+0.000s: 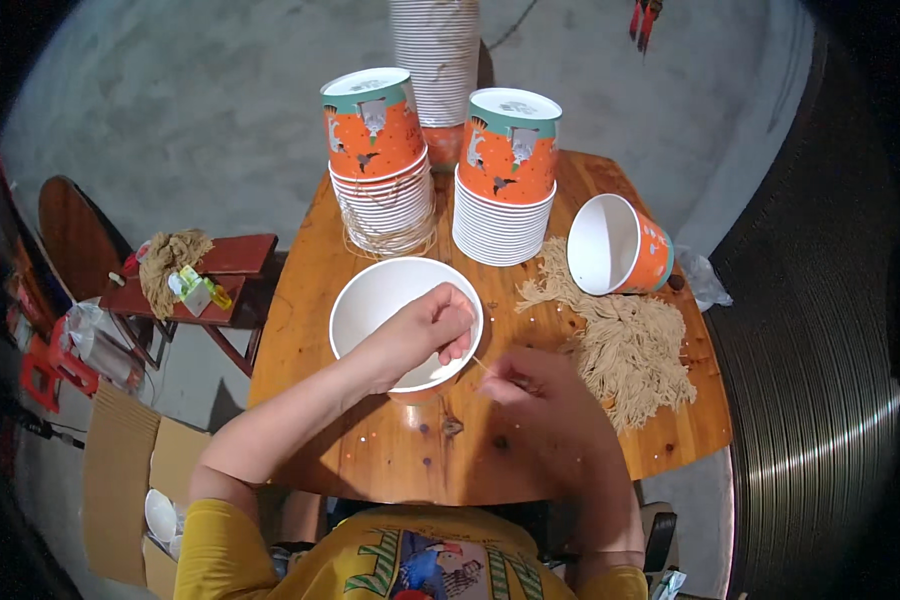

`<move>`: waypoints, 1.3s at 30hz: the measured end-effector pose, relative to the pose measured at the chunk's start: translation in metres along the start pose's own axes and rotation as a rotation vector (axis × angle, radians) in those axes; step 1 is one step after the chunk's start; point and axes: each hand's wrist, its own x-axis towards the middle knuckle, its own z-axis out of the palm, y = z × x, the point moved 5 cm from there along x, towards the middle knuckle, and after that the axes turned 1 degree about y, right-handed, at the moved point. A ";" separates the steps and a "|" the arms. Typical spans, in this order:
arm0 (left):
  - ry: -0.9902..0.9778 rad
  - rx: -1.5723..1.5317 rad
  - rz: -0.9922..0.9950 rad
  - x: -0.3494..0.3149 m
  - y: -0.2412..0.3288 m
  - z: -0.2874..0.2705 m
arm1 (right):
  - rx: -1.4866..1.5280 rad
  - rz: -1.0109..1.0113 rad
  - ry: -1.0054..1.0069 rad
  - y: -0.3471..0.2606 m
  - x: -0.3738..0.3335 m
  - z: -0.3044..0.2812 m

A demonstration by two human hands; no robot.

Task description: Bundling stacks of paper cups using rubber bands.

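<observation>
A paper bucket point(368, 308), white inside with a bit of orange showing below its rim, stands mouth up before me on the wooden table point(300, 400). Over its right side is my left hand point(438, 322), fingers curled closed. My right hand point(522, 380) is just outside the rim, thumb and fingers pinched together. Between the two hands runs a thin tan string point(480, 363), held at both ends. Some fingertips of my right hand lie in shadow. Right of that hand is a heap of loose tan string point(630, 360).
Upside-down stacks of orange and green paper buckets, a left one point(375, 130) draped with string and a right one point(510, 150), stand at the back. Behind them rises a taller stack point(435, 60). One bucket point(610, 245) lies sideways by the heap. A red bench point(240, 265) is at left.
</observation>
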 end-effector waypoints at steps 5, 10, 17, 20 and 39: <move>-0.045 0.020 0.031 0.000 -0.003 0.006 | -0.073 -0.236 -0.075 -0.014 0.026 -0.014; -0.063 0.093 -0.060 -0.001 -0.008 0.008 | 0.054 -0.261 -0.182 -0.024 0.049 -0.006; -0.086 -0.012 -0.054 0.001 -0.006 0.007 | 0.248 -0.098 -0.025 0.010 0.065 -0.014; -0.083 -0.037 -0.077 0.001 -0.009 0.006 | 0.246 -0.021 -0.003 0.030 0.060 -0.016; -0.126 -0.312 -0.327 0.005 -0.009 0.006 | 0.084 -0.218 0.315 0.031 0.030 0.013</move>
